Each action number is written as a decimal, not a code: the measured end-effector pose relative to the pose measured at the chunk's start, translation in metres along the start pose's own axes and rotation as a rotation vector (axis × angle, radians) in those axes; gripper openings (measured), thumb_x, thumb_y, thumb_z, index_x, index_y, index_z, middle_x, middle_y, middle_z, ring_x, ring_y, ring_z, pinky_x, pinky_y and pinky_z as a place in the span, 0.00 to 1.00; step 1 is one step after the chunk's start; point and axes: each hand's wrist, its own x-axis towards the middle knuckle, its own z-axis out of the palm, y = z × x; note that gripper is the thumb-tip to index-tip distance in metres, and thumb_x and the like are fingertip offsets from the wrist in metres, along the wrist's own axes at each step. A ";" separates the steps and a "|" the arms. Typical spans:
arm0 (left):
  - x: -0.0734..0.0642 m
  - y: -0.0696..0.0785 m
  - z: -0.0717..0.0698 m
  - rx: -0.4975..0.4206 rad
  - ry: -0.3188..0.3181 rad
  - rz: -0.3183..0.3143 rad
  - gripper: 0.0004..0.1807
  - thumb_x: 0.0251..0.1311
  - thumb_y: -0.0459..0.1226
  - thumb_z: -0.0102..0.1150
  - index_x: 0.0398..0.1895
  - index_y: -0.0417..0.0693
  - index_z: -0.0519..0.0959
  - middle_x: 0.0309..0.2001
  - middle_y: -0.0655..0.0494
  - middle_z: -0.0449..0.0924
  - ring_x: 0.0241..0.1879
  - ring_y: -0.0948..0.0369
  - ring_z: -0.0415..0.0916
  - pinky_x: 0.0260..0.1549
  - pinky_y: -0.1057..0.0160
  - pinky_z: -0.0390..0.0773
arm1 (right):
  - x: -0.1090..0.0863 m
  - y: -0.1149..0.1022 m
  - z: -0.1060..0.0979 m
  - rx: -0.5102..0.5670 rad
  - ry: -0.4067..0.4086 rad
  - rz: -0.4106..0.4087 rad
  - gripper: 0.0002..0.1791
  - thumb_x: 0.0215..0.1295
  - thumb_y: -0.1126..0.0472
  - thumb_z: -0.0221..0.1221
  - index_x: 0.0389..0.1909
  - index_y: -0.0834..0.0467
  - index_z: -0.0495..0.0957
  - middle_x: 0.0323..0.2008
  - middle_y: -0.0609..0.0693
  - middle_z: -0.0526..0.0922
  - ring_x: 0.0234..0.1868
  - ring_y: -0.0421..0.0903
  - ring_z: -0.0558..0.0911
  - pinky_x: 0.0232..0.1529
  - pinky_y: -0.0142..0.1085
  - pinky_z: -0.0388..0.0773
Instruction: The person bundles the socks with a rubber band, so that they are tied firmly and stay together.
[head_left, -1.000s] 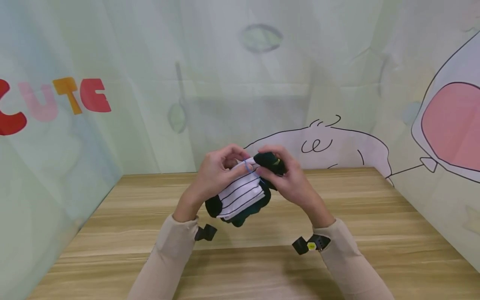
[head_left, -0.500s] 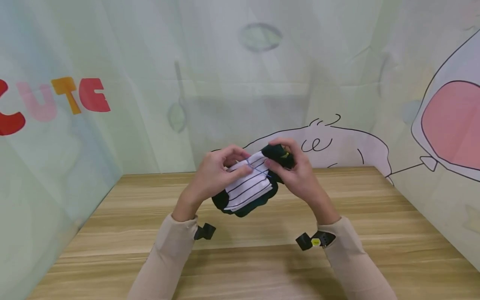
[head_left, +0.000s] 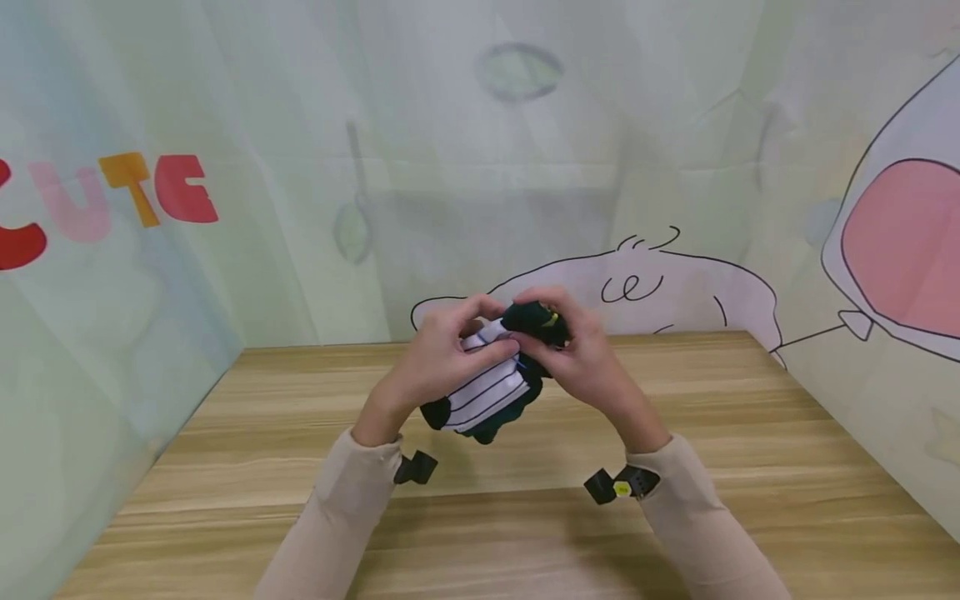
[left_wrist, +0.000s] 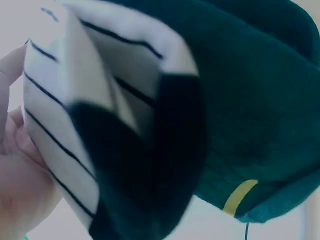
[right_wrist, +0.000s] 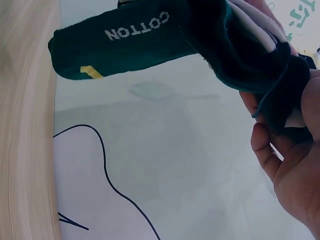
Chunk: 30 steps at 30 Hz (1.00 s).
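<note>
A folded bundle of socks is held in the air by both hands. White sock fabric with black stripes [head_left: 483, 398] faces the head camera, and a dark green sock [right_wrist: 125, 47] lettered COTTON extends from it in the right wrist view. My left hand [head_left: 438, 354] pinches the striped part, its thumb lying across the front. My right hand [head_left: 588, 362] grips the dark rolled end [head_left: 531, 321], thumb in front and fingers behind. A thin blue band [head_left: 521, 364] crosses the bundle near the thumbs, mostly hidden. The two thumb tips nearly meet.
Beneath the hands lies a wood-grain table [head_left: 480, 533]. A pale fabric backdrop [head_left: 300, 125] with cartoon drawings and coloured letters encloses the back and both sides. Each wrist carries a small black camera [head_left: 416, 467].
Over the last half second my right hand and the bundle have moved left and slightly down. My left thumb has slid right, towards the right thumb, and now covers more of the blue band.
</note>
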 end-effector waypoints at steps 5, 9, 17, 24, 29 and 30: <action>-0.001 0.000 0.000 0.003 0.048 0.054 0.17 0.62 0.34 0.68 0.52 0.44 0.77 0.43 0.53 0.83 0.30 0.62 0.81 0.28 0.62 0.81 | 0.000 -0.002 0.003 0.022 -0.003 0.007 0.27 0.63 0.77 0.62 0.59 0.56 0.68 0.55 0.56 0.75 0.53 0.53 0.79 0.49 0.48 0.81; 0.000 -0.001 0.000 -0.014 0.081 0.122 0.18 0.62 0.31 0.67 0.54 0.44 0.75 0.44 0.50 0.84 0.29 0.61 0.81 0.28 0.64 0.78 | 0.000 -0.002 0.002 0.069 -0.005 0.041 0.25 0.65 0.74 0.61 0.60 0.56 0.67 0.55 0.56 0.74 0.52 0.54 0.79 0.49 0.48 0.81; 0.002 0.001 0.001 -0.024 0.092 0.248 0.21 0.63 0.26 0.63 0.57 0.47 0.72 0.46 0.47 0.83 0.24 0.62 0.79 0.21 0.65 0.71 | 0.000 -0.004 0.000 0.104 -0.002 0.105 0.27 0.66 0.72 0.61 0.62 0.54 0.66 0.49 0.57 0.80 0.48 0.52 0.80 0.47 0.47 0.81; 0.000 0.003 0.001 -0.020 0.059 0.280 0.18 0.65 0.23 0.58 0.52 0.49 0.69 0.46 0.46 0.79 0.26 0.61 0.78 0.24 0.64 0.77 | 0.000 -0.006 -0.001 0.134 -0.011 0.151 0.27 0.67 0.72 0.60 0.63 0.55 0.65 0.50 0.57 0.79 0.48 0.53 0.80 0.48 0.47 0.81; 0.000 0.000 0.001 0.010 0.041 0.311 0.10 0.66 0.24 0.57 0.43 0.48 0.76 0.45 0.48 0.80 0.42 0.57 0.78 0.41 0.59 0.81 | 0.000 -0.008 -0.002 0.166 -0.016 0.167 0.25 0.69 0.71 0.59 0.64 0.56 0.64 0.50 0.58 0.78 0.47 0.54 0.80 0.46 0.46 0.82; 0.001 0.000 0.000 0.020 0.039 0.314 0.09 0.66 0.25 0.57 0.42 0.47 0.78 0.45 0.50 0.80 0.44 0.57 0.77 0.45 0.58 0.80 | 0.000 -0.008 -0.002 0.170 -0.017 0.166 0.25 0.69 0.71 0.58 0.64 0.56 0.64 0.50 0.58 0.78 0.47 0.54 0.80 0.46 0.46 0.83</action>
